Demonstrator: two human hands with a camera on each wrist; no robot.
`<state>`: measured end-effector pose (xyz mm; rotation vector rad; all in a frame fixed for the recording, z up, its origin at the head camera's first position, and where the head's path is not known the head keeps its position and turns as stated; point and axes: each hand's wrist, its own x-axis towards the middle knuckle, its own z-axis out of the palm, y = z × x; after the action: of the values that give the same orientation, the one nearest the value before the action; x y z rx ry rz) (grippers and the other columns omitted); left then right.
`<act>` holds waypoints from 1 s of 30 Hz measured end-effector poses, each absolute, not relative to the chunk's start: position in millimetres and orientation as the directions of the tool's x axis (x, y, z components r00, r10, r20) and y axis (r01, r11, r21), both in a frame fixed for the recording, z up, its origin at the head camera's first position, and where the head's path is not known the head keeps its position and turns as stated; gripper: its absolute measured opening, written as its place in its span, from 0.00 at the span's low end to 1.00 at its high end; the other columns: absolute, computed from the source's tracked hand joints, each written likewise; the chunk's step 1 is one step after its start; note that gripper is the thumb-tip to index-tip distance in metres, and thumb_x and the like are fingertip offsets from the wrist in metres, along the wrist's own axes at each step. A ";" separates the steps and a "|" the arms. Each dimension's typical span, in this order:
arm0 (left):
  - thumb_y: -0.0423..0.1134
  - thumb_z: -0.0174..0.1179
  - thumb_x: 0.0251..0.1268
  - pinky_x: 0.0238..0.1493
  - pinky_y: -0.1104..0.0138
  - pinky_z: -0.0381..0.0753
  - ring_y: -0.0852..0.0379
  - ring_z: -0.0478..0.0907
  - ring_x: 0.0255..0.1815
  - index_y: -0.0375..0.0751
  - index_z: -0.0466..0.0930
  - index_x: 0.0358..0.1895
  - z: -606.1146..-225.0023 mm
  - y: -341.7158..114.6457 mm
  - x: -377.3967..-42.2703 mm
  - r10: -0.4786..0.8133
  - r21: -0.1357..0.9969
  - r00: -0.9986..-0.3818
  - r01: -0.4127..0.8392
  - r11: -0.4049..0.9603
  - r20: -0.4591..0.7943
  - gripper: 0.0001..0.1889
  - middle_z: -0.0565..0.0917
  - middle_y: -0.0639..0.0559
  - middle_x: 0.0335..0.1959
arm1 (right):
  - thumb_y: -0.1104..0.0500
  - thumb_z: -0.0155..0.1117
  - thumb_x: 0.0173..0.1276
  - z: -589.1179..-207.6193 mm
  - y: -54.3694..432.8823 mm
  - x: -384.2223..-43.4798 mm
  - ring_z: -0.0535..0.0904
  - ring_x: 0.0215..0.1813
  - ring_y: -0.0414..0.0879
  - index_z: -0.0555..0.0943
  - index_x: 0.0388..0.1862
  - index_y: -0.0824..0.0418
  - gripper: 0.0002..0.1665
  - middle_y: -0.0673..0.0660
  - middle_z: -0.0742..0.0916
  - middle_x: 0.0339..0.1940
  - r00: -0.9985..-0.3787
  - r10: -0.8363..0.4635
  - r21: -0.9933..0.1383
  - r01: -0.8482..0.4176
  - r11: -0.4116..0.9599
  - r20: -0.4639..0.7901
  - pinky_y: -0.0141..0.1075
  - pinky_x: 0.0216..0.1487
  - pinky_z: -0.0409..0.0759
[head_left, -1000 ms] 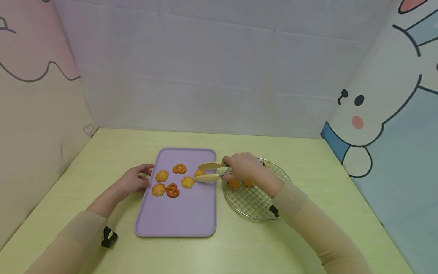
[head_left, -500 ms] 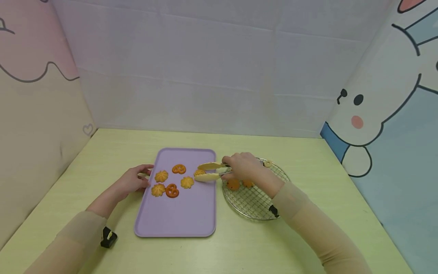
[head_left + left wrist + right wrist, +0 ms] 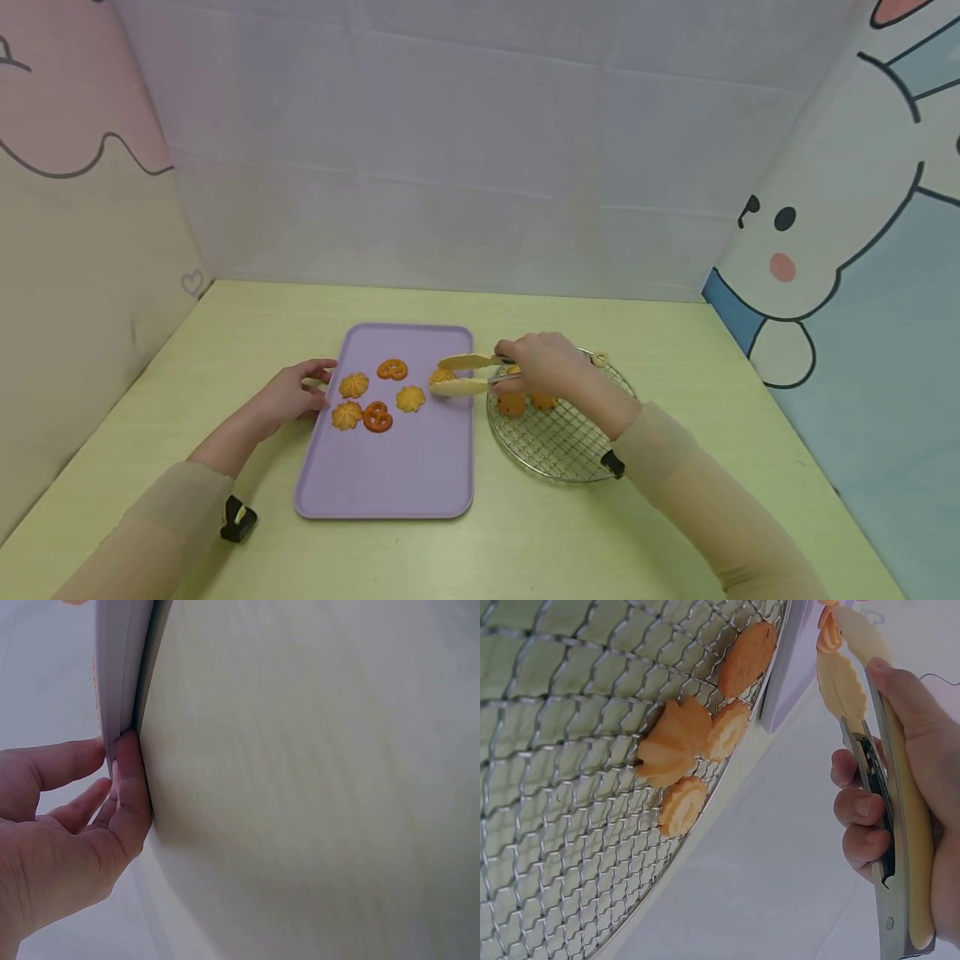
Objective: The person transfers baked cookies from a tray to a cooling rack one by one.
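My right hand (image 3: pixel 547 364) grips a pair of tongs (image 3: pixel 467 362) with cream-coloured heads and metal arms. A swirled cookie (image 3: pixel 442 376) lies between the tong heads, over the right edge of the purple tray (image 3: pixel 386 475). The right wrist view has this cookie (image 3: pixel 830 636) against the tong tips. At the tray's left edge, my left hand (image 3: pixel 288 393) pinches the rim, thumb above and fingers below. On the tray are a pretzel (image 3: pixel 392 370) at the back, another pretzel (image 3: pixel 377 417) nearer me, and several flower-shaped cookies (image 3: pixel 410 399).
A round wire rack (image 3: pixel 558 446) stands right of the tray, partly under my right forearm. Several cookies (image 3: pixel 676 742) lie on it near the tray side, and a small pale ring-shaped piece (image 3: pixel 598 360) shows at its far edge. Walls enclose the table (image 3: pixel 570 550) behind and at both sides.
The tongs have shifted slightly right, and the swirled cookie between their heads has moved with them. My left hand keeps its place on the tray's rim.
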<state>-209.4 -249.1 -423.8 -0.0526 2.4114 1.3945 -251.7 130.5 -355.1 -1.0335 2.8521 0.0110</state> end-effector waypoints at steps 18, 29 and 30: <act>0.24 0.56 0.58 0.37 0.66 0.82 0.51 0.73 0.42 0.30 0.54 0.70 -423.7 -248.8 -208.4 0.140 0.835 -0.936 -0.211 0.508 -0.322 0.35 0.64 0.32 0.58 | 0.34 0.65 0.56 -324.2 154.2 -238.8 0.70 0.21 0.38 0.80 0.50 0.53 0.31 0.44 0.81 0.25 -0.729 -0.684 -0.018 -0.684 0.730 -0.013 0.32 0.21 0.69; 0.24 0.56 0.58 0.37 0.66 0.82 0.51 0.73 0.42 0.30 0.54 0.70 -421.9 -248.6 -208.3 0.142 0.836 -0.935 -0.215 0.505 -0.326 0.35 0.64 0.33 0.59 | 0.37 0.66 0.56 -307.2 173.7 -233.4 0.70 0.22 0.38 0.79 0.52 0.53 0.30 0.44 0.81 0.25 -0.750 -0.661 0.010 -0.661 0.751 0.018 0.32 0.21 0.68; 0.24 0.56 0.58 0.37 0.66 0.82 0.51 0.73 0.42 0.30 0.54 0.70 -421.7 -248.6 -208.4 0.143 0.836 -0.935 -0.212 0.506 -0.324 0.35 0.64 0.33 0.59 | 0.37 0.67 0.56 -305.9 175.4 -232.8 0.70 0.21 0.38 0.79 0.51 0.53 0.30 0.44 0.81 0.25 -0.749 -0.661 0.013 -0.661 0.750 0.026 0.32 0.21 0.68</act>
<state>-208.4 -248.6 -421.7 -0.0578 2.4009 1.4034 -232.8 175.4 -305.9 -1.1214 2.9661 0.0052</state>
